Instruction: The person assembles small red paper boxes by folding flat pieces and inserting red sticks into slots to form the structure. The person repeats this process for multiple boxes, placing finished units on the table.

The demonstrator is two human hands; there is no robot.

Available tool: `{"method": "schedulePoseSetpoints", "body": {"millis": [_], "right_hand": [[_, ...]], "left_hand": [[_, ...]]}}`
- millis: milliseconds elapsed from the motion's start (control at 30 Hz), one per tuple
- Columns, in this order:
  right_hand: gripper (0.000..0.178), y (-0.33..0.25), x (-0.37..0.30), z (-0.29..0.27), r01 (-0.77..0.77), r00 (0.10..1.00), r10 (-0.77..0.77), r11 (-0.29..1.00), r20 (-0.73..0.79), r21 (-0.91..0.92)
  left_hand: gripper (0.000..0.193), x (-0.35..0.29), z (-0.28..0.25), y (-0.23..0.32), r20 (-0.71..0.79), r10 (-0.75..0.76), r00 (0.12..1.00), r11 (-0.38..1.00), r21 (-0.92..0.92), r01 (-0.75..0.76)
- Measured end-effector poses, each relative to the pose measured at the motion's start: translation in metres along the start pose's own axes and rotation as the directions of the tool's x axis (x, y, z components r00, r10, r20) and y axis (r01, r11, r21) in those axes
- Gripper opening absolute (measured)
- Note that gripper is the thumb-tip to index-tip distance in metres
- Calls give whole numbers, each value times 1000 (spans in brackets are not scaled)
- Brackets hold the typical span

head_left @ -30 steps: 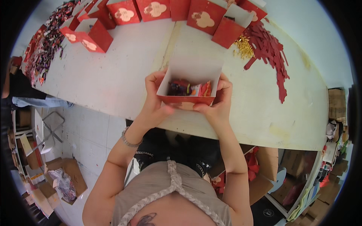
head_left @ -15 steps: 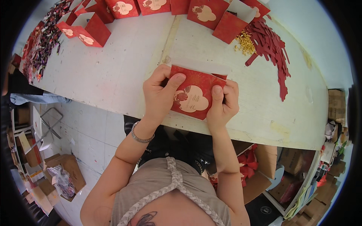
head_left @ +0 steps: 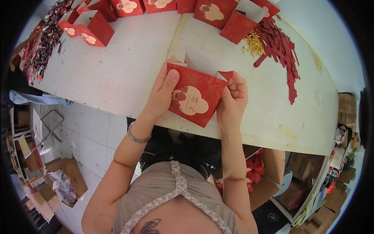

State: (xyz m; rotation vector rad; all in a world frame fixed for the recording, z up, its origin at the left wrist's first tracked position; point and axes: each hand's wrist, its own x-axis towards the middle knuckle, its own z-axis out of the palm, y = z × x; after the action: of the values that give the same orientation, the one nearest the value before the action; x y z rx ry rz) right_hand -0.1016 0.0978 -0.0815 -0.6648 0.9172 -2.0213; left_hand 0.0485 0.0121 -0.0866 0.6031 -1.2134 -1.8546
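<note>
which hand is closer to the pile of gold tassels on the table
Right. The right hand grips the red box's right edge, with the gold tassels just beyond it up the table. The left hand holds the box's left side, farther off.

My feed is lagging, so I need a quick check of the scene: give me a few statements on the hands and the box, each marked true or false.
1. Both hands hold the red box. True.
2. The left hand wears a glove. False: it is bare, with a bracelet on the wrist.
3. The right hand grips the box's right edge. True.
4. Red strips lie at the table's near left. False: far right.
5. The box shows a blue panel. False: cream, cloud-shaped.
</note>
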Motion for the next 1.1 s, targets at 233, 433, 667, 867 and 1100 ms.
{"method": "schedulePoseSetpoints", "body": {"millis": [233, 433, 667, 867, 1100], "right_hand": [[20, 3, 7, -1, 21, 992, -27, 998, -122, -53], [20, 12, 2, -10, 463, 875, -459, 704, 153, -539], [85, 5, -3, -6, 631, 773, -274, 425, 573, -649], [64, -1, -5, -8, 552, 823, -186, 482, 536, -680], [17, -6, -2, 7, 276, 951, -307, 824, 20, -495]], "left_hand": [[33, 10, 10, 6, -46, -120, 992, 992, -32, 119], [35, 11, 17, 3, -33, -6, 999, 1000, 28, 7], [43, 21, 16, 13, -47, -172, 984, 975, -153, 163], [42, 20, 14, 11, -28, -152, 988, 979, -141, 147], [27, 15, 16, 6, 9, -58, 998, 998, 27, 58]]}}
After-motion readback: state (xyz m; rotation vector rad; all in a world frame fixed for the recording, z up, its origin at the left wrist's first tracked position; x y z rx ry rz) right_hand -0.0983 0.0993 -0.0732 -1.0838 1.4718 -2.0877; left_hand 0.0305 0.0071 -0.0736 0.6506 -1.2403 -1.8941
